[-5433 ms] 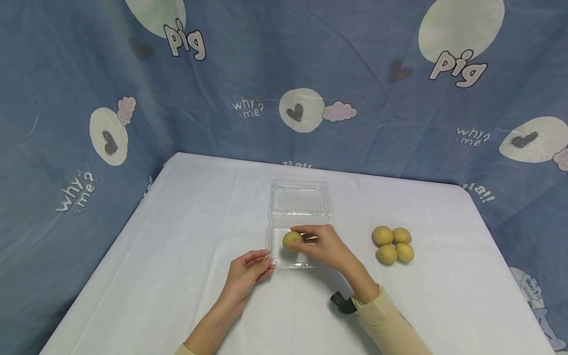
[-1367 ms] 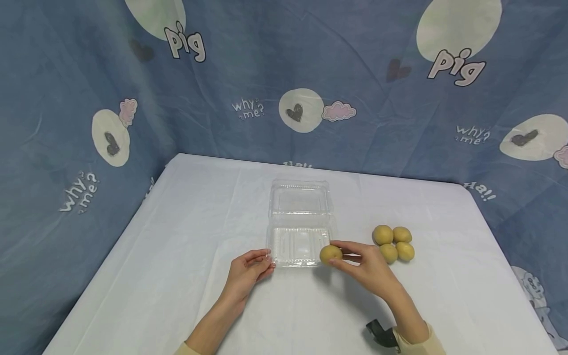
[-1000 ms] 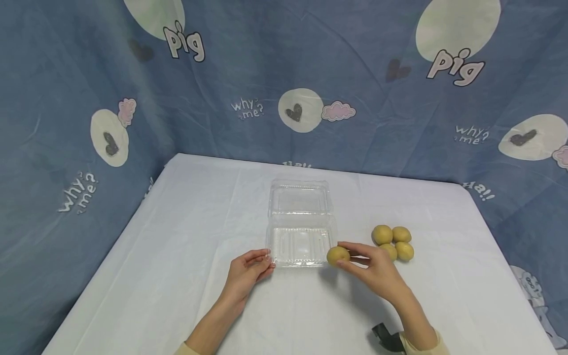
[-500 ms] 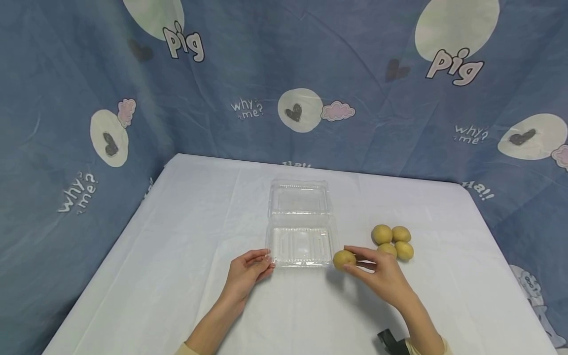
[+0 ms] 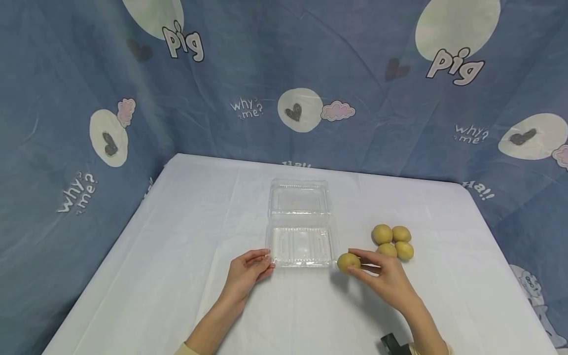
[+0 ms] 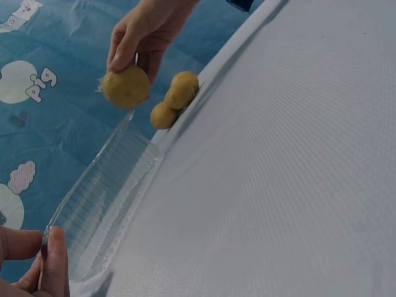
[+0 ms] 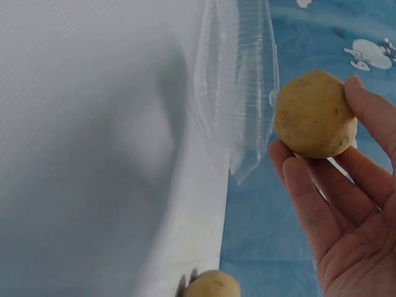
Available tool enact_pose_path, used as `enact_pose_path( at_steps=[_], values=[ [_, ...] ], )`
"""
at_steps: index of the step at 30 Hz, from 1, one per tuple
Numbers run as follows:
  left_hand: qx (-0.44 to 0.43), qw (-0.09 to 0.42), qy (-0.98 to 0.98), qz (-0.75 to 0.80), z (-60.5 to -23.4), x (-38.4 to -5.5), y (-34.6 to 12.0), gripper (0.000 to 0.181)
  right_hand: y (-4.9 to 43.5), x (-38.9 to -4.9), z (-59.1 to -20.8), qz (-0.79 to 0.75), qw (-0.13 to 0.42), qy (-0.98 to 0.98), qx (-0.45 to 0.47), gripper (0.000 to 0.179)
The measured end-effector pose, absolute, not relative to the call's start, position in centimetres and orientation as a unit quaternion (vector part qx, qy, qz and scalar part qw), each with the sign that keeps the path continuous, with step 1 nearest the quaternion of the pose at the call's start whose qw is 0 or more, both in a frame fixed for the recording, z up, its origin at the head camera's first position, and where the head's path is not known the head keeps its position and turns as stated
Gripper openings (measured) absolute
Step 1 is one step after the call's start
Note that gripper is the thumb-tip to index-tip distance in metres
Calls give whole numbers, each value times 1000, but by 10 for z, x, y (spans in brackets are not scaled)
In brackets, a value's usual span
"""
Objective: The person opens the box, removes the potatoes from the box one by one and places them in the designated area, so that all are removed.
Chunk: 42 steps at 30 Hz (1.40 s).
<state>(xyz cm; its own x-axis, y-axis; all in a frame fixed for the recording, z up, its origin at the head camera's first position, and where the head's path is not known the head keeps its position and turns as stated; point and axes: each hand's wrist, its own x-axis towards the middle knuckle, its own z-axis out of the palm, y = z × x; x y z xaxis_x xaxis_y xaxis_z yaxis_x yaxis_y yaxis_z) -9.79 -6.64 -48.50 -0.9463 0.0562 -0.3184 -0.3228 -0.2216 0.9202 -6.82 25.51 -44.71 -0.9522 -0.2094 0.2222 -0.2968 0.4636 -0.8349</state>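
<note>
A clear plastic clamshell container lies on the table with its lid folded back, nothing inside. My left hand pinches its front left corner between thumb and fingers, as the left wrist view also shows. My right hand holds a round yellow potato by thumb and fingertips, raised above the cloth just right of the container. In the right wrist view that potato has small dark specks on its skin. Several more potatoes sit clustered on the table, behind the right hand.
White cloth covers the table. A blue printed curtain hangs behind it and along the sides. A dark device is strapped at the right wrist.
The potato in my right hand has come out from over the container, moving right and toward me. My left hand stays at the container's corner.
</note>
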Motion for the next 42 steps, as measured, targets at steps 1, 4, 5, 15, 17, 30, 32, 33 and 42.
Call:
enact_pose_path(
  at_steps=[1, 4, 5, 15, 17, 30, 32, 33, 42],
  values=[
    [-107, 123, 613, 773, -485, -98, -66, 32, 256, -68, -448, 496, 45, -855, 148, 36],
    [-111, 125, 612, 773, -485, -98, -66, 31, 258, -66, -449, 491, 51, -858, 145, 37],
    [-111, 125, 613, 773, -486, -98, -66, 31, 258, -66, -450, 490, 53, -858, 144, 37],
    [-108, 125, 613, 772, -486, -99, -66, 31, 265, -63, -453, 490, 71, -857, 145, 38],
    [-106, 124, 613, 773, -485, -98, -66, 32, 266, -62, -453, 494, 72, -855, 142, 37],
    [-105, 123, 612, 774, -484, -98, -66, 33, 274, -57, -453, 482, 77, -865, 117, 36],
    [-105, 124, 612, 774, -484, -98, -66, 33, 275, -56, -454, 485, 79, -863, 116, 36],
    [-105, 124, 611, 775, -483, -98, -66, 33, 276, -56, -454, 487, 81, -862, 115, 36],
    [-105, 123, 605, 779, -484, -98, -66, 33, 282, -54, -455, 478, 86, -869, 99, 35]
  ],
)
